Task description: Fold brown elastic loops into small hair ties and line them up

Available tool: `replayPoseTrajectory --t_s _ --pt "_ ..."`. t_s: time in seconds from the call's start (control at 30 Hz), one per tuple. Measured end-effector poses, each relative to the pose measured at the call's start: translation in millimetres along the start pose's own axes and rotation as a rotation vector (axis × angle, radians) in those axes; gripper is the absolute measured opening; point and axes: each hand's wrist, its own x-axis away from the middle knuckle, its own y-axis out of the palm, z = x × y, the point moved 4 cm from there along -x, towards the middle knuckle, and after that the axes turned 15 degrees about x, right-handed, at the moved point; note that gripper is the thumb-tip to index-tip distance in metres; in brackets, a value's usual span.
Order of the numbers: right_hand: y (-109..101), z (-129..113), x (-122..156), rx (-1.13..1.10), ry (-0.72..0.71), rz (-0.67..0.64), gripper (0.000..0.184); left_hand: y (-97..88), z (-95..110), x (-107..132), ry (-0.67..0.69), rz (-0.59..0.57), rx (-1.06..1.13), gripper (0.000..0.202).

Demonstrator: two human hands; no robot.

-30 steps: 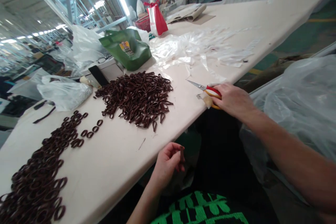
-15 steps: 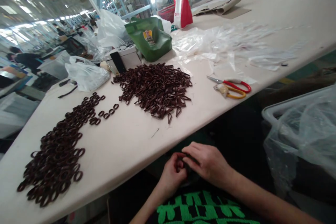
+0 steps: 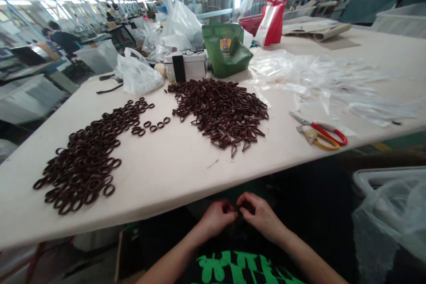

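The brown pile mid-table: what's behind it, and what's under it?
Behind the pile stand a green pouch and a white box, with glasses on top and a black slab at its front. The pile rests on the table; anything buried beneath is covered.

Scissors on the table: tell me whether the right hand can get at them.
Likely yes: the scissors lie uncovered by the near edge of the table, and nothing visible blocks the right hand.

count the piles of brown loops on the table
2: a pile of round rings on the left of the table, and a pile of narrower, pinched loops nearer the middle, in front of the green bag. Others could be hidden behind the bag.
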Motion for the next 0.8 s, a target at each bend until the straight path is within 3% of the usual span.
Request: replayPoseTrajectory --t_s 0.17,0.33,0.47,0.6,0.8 --pt "8 18 -8 0.119 0.010 -0.017 0.023 8.7 -9 -10 -0.102 -0.132 0.323 0.031" --pt "8 26 -13 0.136 0.083 -0.076 0.024 12.8 -7 -16 -0.111 -0.220 0.410 0.032" --pt "0 28 -13 -0.006 0.140 -0.116 0.029 0.2 -7 -22 -0.041 -0.094 0.322 0.024" --pt "1 31 -11 -0.228 0.126 -0.259 0.035 -10.7 -9 -28 0.022 0.001 0.246 0.020" --pt "6 31 -13 -0.032 0.078 -0.180 0.025 -9.6 -12 -30 0.080 0.057 0.119 0.022"
